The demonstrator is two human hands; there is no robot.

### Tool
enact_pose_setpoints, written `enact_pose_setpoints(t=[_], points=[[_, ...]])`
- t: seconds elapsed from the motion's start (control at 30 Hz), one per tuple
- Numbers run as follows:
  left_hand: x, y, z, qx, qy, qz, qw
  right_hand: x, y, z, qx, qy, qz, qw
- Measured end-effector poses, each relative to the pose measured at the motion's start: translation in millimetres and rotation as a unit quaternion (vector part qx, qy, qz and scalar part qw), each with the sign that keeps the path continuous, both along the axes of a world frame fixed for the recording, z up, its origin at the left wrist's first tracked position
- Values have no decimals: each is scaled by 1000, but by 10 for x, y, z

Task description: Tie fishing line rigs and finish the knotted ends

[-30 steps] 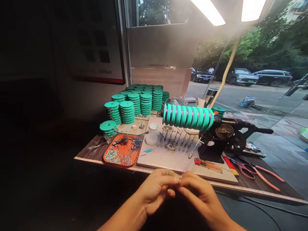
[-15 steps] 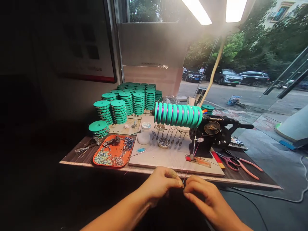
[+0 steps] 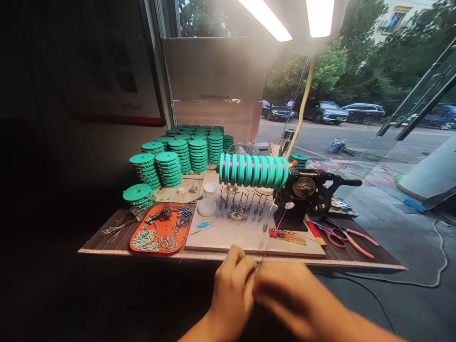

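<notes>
My left hand (image 3: 233,280) is closed at the table's front edge, thumb and fingertips pinching a thin fishing line (image 3: 262,249). Against it, my right hand (image 3: 290,289) is curled and smeared by motion; its fingertips meet those of the left on the line, and what lies between them is hidden. Above my hands, a row of green foam line spools (image 3: 253,171) sits on the shaft of a black hand-crank winder (image 3: 297,199). A small metal weight (image 3: 265,227) hangs tilted on a line below the spools.
An orange tray (image 3: 160,228) of small fittings is at left, with stacked green spools (image 3: 169,168) behind it. On the pale board (image 3: 213,242) are a dish of metal parts (image 3: 237,212) and an orange-handled screwdriver (image 3: 288,236). Scissors (image 3: 335,236) and pliers (image 3: 361,242) lie at right.
The view has turned slightly right. My right hand has moved up and over against the left, whose fingers have turned upward. The metal weight has swung left, away from the screwdriver's red end.
</notes>
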State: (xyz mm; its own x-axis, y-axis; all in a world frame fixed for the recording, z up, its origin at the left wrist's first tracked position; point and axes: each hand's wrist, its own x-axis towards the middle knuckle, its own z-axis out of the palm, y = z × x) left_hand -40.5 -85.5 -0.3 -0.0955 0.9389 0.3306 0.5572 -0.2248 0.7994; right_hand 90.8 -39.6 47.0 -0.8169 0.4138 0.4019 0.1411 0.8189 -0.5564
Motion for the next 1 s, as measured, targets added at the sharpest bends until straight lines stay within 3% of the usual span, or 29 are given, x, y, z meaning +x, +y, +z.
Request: enact_pose_setpoints(t=[0.03,0.1,0.17,0.27,0.33,0.4,0.47,0.5,0.53,0.57,0.63,0.7,0.83,0.93,1.0], points=[[-18,-24,-39,27,28,12,999,-79,96,140,-94,-19,-36,995],[-65,-49,-91,71,84,33,993,-265,305,348,-280,-76,-76,954],[-115,-55,-93,90,127,45,987,-466,486,423,-308,-95,-70,944],[-161,-43,-14,68,133,28,988,-686,617,362,-296,-116,-50,947],[-173,-19,69,33,74,12,997,-694,601,301,-266,-119,-46,956],[-185,27,148,-46,-84,12,995,-569,522,261,-216,-100,-63,969],[-208,93,206,-169,-289,8,942,-361,412,220,-114,-64,-83,988],[-225,127,225,-221,-352,-6,910,-253,356,188,43,-36,-71,996],[-242,158,237,-266,-398,-23,878,-158,305,147,180,-14,-33,983],[-258,183,246,-299,-423,-44,854,-86,263,97,281,-4,-2,960],[-278,210,259,-335,-455,-77,821,-19,213,-14,405,6,49,913],[-279,209,272,-353,-484,-96,795,-38,205,-112,449,19,65,891],[-255,180,277,-357,-504,-101,780,-118,219,-229,447,43,46,892],[-240,182,254,-353,-487,-96,793,-104,162,-312,407,36,42,912],[-234,193,242,-342,-458,-88,816,-76,95,-373,353,29,41,934]])
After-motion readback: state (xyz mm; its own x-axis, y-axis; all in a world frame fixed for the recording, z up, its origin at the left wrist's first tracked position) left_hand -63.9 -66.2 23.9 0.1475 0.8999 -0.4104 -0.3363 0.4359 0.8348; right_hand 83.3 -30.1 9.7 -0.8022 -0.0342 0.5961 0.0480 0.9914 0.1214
